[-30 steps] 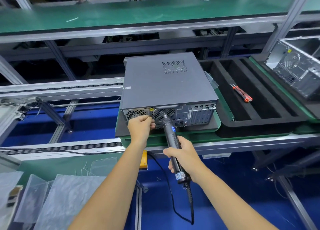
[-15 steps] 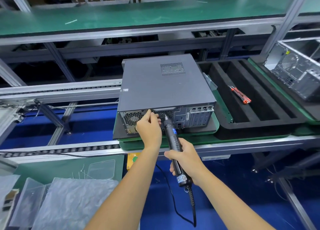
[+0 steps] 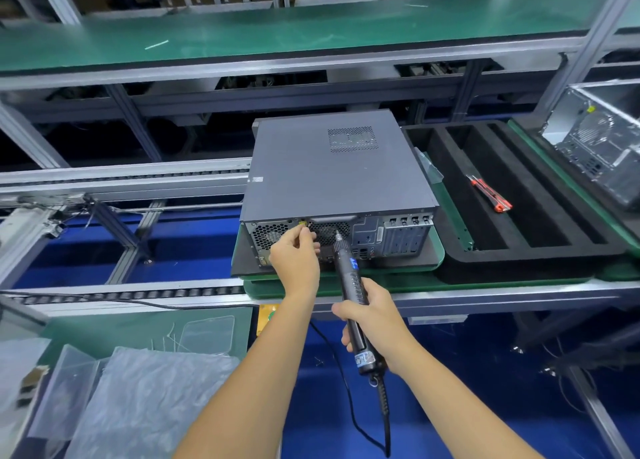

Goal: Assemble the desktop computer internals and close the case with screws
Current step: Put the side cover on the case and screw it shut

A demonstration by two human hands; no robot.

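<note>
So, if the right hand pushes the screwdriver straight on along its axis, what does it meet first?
Probably the rear panel of the computer case: the right hand aims the electric screwdriver at the fan grille there, though contact is unclear.

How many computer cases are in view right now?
2. The closed computer case sits center on the green mat; an open bare-metal case is at the far right edge, partly cut off. Others may be out of view.

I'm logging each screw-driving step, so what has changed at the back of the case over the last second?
The left hand rose from the lower fan grille to the upper edge of the computer case's rear panel, fingertips pinched there; whether they hold a screw is too small to tell. The right hand kept gripping the electric screwdriver, its tip still near the rear grille. Case closed, red utility knife unmoved.
</note>
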